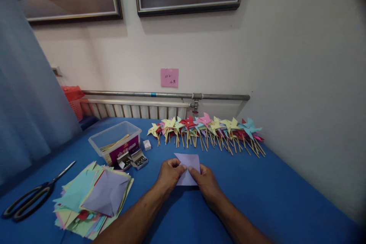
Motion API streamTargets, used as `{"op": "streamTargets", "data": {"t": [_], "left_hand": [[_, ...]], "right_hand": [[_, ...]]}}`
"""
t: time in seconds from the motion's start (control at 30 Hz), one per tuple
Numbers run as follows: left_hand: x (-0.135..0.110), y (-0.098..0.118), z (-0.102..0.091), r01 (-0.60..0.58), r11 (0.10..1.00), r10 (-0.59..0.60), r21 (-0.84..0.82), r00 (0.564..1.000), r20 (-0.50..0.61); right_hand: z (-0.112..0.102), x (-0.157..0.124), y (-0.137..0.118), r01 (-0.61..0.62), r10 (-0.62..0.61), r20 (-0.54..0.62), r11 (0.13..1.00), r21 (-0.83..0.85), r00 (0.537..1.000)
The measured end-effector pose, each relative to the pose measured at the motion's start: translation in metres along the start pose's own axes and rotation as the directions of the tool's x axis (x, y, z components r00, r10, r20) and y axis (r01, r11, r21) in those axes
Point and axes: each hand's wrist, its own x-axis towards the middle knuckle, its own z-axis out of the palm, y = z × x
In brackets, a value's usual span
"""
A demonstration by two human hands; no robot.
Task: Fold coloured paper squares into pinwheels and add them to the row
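Note:
A pale lilac paper square [188, 163] lies on the blue table [271, 187] just in front of me. My left hand [168, 175] pinches its left edge with thumb and fingers closed on the paper. My right hand [206, 183] presses and grips the sheet from the right, fingers curled on it. Both forearms reach in from the bottom of the view.
A row of finished paper pinwheels on sticks [207, 129] lies along the far edge. A clear plastic box of sticks [116, 141], small open pin boxes [134, 159], a stack of coloured paper squares [94, 198] and black scissors [31, 197] sit at my left.

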Motion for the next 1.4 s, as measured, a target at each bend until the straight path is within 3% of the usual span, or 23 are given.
{"op": "streamTargets", "data": {"t": [0.17,0.37,0.63,0.8,1.07,1.23,1.4], "left_hand": [[0.001,-0.001,0.000,0.036,0.999,-0.036,-0.014,0.999,-0.022],[0.002,-0.001,0.000,0.089,0.996,-0.088,0.030,0.996,-0.033],[0.002,-0.005,0.001,0.056,0.996,-0.056,0.075,0.998,0.004],[0.000,-0.001,0.001,0.095,0.993,-0.096,0.076,0.995,0.008],[-0.001,0.003,0.000,0.131,0.990,-0.133,0.043,0.991,0.035],[-0.001,0.001,0.000,0.117,0.993,-0.118,0.024,0.992,0.054],[-0.001,0.001,-0.001,0.124,0.992,-0.124,0.007,0.990,0.061]], "right_hand": [[0.002,0.001,0.000,0.016,-0.016,-0.001,0.996,0.083,1.000],[0.007,0.000,-0.005,-0.005,0.022,-0.045,0.943,0.333,0.999],[0.006,-0.005,-0.014,-0.105,0.112,0.014,0.867,0.487,0.994],[0.005,-0.005,-0.014,-0.132,0.120,0.055,0.896,0.424,0.991],[0.006,-0.002,-0.006,-0.086,0.093,-0.013,0.958,0.273,0.996],[0.004,0.000,-0.003,-0.025,0.033,-0.082,0.995,0.095,0.996],[0.003,0.001,-0.001,-0.010,0.017,-0.060,0.993,0.117,0.998]]}}
